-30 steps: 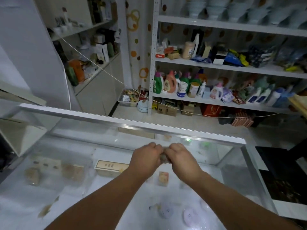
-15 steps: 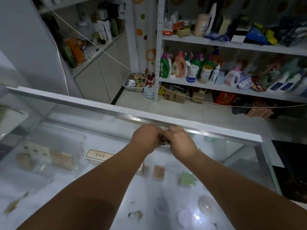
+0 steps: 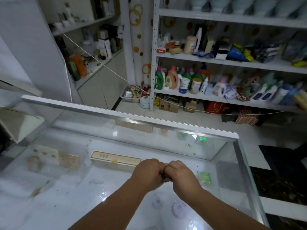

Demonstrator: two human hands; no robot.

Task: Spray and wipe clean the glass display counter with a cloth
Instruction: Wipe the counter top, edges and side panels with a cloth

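The glass display counter (image 3: 166, 143) fills the lower half of the view, its metal-edged top running from left to the right corner. Both my hands are held together over the glass near its middle. My left hand (image 3: 147, 174) and my right hand (image 3: 181, 178) are curled, knuckles touching, around a small dark wad (image 3: 165, 177) that looks like a cloth; only a sliver of it shows between them. No spray bottle is in sight.
Under the glass lie a long beige box (image 3: 114, 159), small cartons (image 3: 66, 161), a green packet (image 3: 205, 178) and round lids (image 3: 178, 209). White shelves (image 3: 216, 97) with detergent bottles stand behind, and a string (image 3: 116, 75) crosses the aisle.
My clasped hands have pulled back from the counter's far metal edge toward me, staying together. The view has tilted up and shows more of the shelves.
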